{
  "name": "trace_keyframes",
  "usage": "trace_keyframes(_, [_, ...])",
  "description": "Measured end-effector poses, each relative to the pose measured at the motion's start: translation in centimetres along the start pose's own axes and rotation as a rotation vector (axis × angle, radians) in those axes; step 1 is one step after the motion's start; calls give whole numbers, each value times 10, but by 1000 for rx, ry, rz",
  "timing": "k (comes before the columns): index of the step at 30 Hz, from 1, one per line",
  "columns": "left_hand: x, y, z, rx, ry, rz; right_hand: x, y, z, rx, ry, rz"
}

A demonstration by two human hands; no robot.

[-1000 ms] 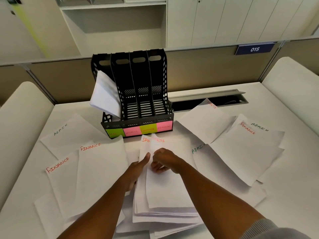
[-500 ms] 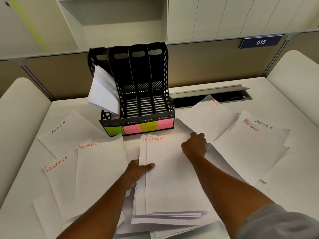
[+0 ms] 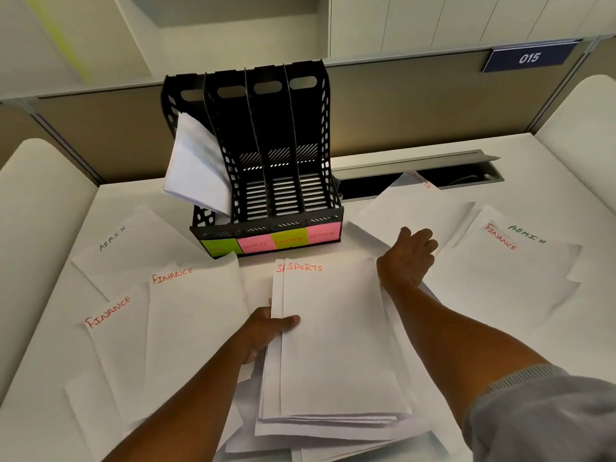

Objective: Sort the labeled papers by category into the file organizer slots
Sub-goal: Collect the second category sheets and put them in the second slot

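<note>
A black file organizer [image 3: 266, 151] with four slots stands at the back of the desk, tagged HR, SPORTS, FINANCE, ADMIN on coloured notes [image 3: 271, 241]. Its leftmost slot holds a leaning sheaf of paper [image 3: 196, 168]. A stack of SPORTS papers [image 3: 336, 341] lies in front of me. My left hand [image 3: 263, 331] grips the stack's left edge, thumb on top. My right hand [image 3: 406, 258] rests flat, fingers spread, on a sheet [image 3: 420, 208] to the right of the stack.
FINANCE sheets [image 3: 186, 315] and an ADMIN sheet [image 3: 126, 248] lie on the left. FINANCE and ADMIN sheets [image 3: 510, 271] lie on the right. A cable slot [image 3: 433, 175] opens behind them. A partition wall closes the desk's back.
My right hand left the SPORTS stack and moved right and away onto the sheet near the organizer. My left hand stayed on the stack's left edge.
</note>
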State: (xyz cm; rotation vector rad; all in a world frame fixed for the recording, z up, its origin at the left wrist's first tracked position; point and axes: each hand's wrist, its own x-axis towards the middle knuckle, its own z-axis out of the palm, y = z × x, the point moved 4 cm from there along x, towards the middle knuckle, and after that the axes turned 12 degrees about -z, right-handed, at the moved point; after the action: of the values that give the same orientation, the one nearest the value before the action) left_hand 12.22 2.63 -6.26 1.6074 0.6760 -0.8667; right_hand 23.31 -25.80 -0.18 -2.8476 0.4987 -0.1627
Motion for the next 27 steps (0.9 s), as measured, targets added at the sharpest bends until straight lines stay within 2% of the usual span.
trace_keyframes(6, [3, 0, 2, -16, -2, 1, 11, 5, 7, -185, -148, -19])
trace_keyframes(9, [4, 1, 3, -35, 1, 1, 12, 6, 8, -201, -146, -34])
trace_keyframes(16, [4, 1, 4, -109, 15, -9, -1, -12, 12, 169, 27, -281])
trace_keyframes(23, [-6, -1, -1, -82, 155, 10, -46, -20, 20, 421, 6, -578])
trace_keyframes(27, [-15, -4, -2, -80, 195, 12, -80, -19, 12, 551, -42, -655])
